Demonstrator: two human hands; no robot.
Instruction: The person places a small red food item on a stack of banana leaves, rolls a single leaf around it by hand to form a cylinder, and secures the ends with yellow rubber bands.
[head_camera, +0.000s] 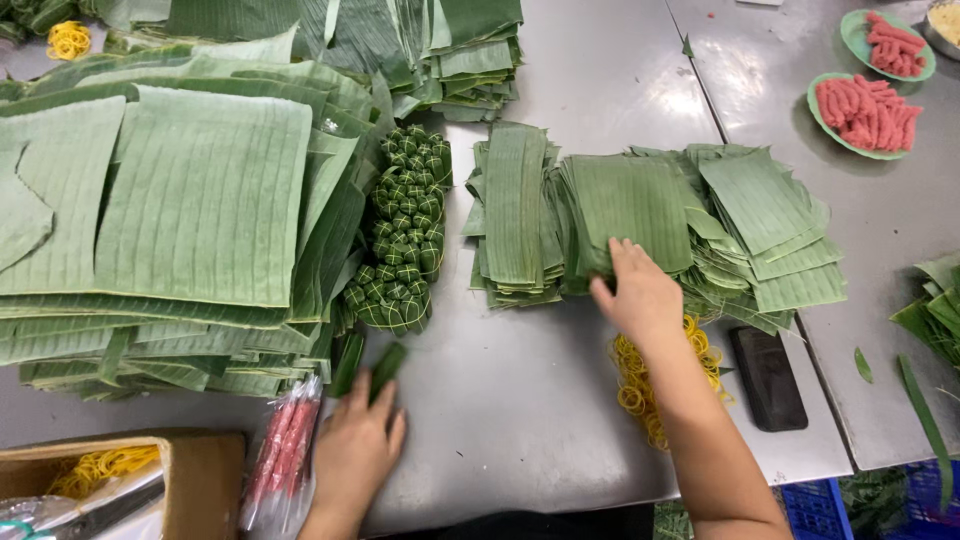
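The left hand (355, 455) lay nearest, fingers together, flat on a folded leaf strip (385, 368) to pin it; at two o'clock the right hand (640, 295), fingers spread, pressed the small leaf squares (630, 205), seemingly to slide one free.

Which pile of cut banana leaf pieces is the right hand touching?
The right hand rests on the middle pile of small leaf pieces; the narrow-strip pile lies left of it, untouched.

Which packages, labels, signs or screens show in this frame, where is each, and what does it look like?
Clear plastic packet: by the left hand, long, with pink-red sticks inside.
Cardboard box: bottom left corner, brown, open, yellow rubber bands inside.
Phone: right of the right hand, flat black rectangle, screen dark.
No signs or labels visible.
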